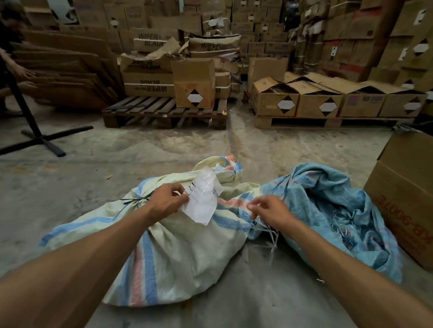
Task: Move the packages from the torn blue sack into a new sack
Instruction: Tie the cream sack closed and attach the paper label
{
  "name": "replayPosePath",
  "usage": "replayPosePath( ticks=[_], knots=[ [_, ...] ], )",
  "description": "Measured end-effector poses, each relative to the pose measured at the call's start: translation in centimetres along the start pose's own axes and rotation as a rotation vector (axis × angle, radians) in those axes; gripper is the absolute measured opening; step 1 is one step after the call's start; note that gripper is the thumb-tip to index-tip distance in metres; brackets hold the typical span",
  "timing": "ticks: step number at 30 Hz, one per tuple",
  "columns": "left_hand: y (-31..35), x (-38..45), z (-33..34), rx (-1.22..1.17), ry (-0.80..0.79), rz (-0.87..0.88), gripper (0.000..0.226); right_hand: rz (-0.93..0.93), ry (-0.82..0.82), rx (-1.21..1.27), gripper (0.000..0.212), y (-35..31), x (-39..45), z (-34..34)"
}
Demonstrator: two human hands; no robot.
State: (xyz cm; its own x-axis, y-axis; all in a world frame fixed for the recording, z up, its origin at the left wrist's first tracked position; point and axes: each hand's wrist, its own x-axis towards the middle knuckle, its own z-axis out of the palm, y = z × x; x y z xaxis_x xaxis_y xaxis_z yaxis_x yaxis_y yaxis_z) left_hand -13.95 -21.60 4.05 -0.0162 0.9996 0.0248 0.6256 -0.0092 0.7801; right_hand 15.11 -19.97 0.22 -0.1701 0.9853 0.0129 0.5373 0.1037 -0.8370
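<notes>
A pale yellow woven sack [180, 257] with blue and red stripes lies full on the concrete floor, its neck tied with a dark cord at the left. Right of it the torn blue sack [333, 210] lies crumpled and slack, frayed threads hanging from its edge. My left hand [167, 201] pinches a crumpled white paper label [201, 200] over the yellow sack. My right hand [268, 209] has its fingers curled at the frayed edge where the two sacks meet, pinching thin threads. No packages are visible.
A cardboard box [409, 196] stands at the right beside the blue sack. Wooden pallets [163, 113] with boxes and tall carton stacks fill the back. A black stand base [38, 139] is at the left, near another person's hands on flattened cardboard.
</notes>
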Motion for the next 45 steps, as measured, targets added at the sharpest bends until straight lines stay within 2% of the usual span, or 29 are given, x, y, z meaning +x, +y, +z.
replayPosePath(
  ticks=[3,4,6,7,9,10,12,13,14,16,19,21,23,26,28,30,32,35,37,39,42,45],
  knots=[
    [-0.8,-1.1,-1.1,-0.092,-0.070,-0.013,0.002,0.041,-0.165,-0.423,0.034,0.9,0.0,0.9],
    [-1.0,-1.5,-1.3,-0.119,-0.086,-0.022,0.002,0.050,-0.141,-0.545,0.041,0.9,-0.1,1.5],
    [-1.4,-2.1,-1.4,-0.171,-0.106,-0.042,0.005,0.020,0.003,-0.643,0.039,0.0,-0.3,2.7],
    [-1.5,-2.5,-1.4,-0.194,-0.104,-0.054,0.006,-0.005,0.084,-0.601,0.035,-0.8,-0.3,3.4],
    [-1.9,-3.0,-1.3,-0.235,-0.110,-0.082,0.007,-0.015,0.195,-0.330,0.034,-2.5,0.2,4.9],
    [-2.2,-3.3,-1.4,-0.247,-0.116,-0.099,0.008,0.001,0.179,-0.113,0.036,-3.7,0.5,5.5],
    [-2.8,-3.7,-1.4,-0.244,-0.146,-0.116,0.010,0.046,0.027,0.344,0.037,-5.7,0.8,6.5],
    [-3.2,-3.9,-1.4,-0.243,-0.166,-0.122,0.013,0.058,-0.045,0.492,0.035,-6.6,0.8,7.0],
    [-3.4,-4.1,-1.4,-0.242,-0.192,-0.128,0.016,0.054,-0.069,0.579,0.031,-7.2,0.8,7.5],
    [-3.9,-4.4,-1.6,-0.215,-0.246,-0.136,0.021,0.027,0.015,0.656,0.024,-8.2,0.7,8.6],
    [-4.8,-4.4,-2.0,-0.092,-0.249,-0.160,0.022,-0.019,0.197,0.660,0.018,-8.4,0.8,9.5],
    [-5.6,-4.3,-2.3,0.039,-0.229,-0.150,0.026,-0.021,0.248,0.680,0.010,-7.7,0.7,9.1],
    [-7.2,-4.0,-2.4,0.140,-0.218,-0.068,0.024,0.025,0.125,0.719,0.011,-6.8,0.5,9.0],
    [-9.6,-3.4,-1.9,0.387,-0.256,0.047,0.044,0.097,-0.230,0.642,0.018,-5.7,-0.6,10.5],
    [-10.7,-2.8,-1.1,0.585,-0.239,0.059,0.057,0.083,-0.307,0.532,0.013,-5.1,-1.1,12.3],
    [-10.8,-2.7,-0.4,0.634,-0.197,0.009,0.060,-0.008,-0.246,0.315,0.008,-4.0,-0.6,14.0],
    [-10.9,-2.6,-0.1,0.637,-0.130,-0.019,0.066,-0.054,-0.165,0.199,0.019,-3.0,0.5,15.2],
    [-11.9,-2.6,0.0,0.727,-0.038,-0.025,0.079,-0.017,-0.061,0.260,0.011,-2.2,2.2,15.6],
    [-12.8,-2.7,-0.1,0.790,0.009,-0.011,0.087,0.002,-0.040,0.293,0.017,-1.9,3.0,15.5],
    [-13.1,-2.4,-0.4,0.772,0.054,0.001,0.093,-0.001,-0.022,0.271,0.013,-1.2,4.0,15.6],
    [-12.7,-0.7,-1.1,0.696,0.088,-0.030,0.075,-0.004,-0.017,0.229,0.014,-0.6,5.3,16.3],
    [-12.6,1.3,-0.8,0.661,0.094,-0.078,0.057,0.028,0.075,0.219,0.020,-0.8,6.6,17.2]
  ],
)
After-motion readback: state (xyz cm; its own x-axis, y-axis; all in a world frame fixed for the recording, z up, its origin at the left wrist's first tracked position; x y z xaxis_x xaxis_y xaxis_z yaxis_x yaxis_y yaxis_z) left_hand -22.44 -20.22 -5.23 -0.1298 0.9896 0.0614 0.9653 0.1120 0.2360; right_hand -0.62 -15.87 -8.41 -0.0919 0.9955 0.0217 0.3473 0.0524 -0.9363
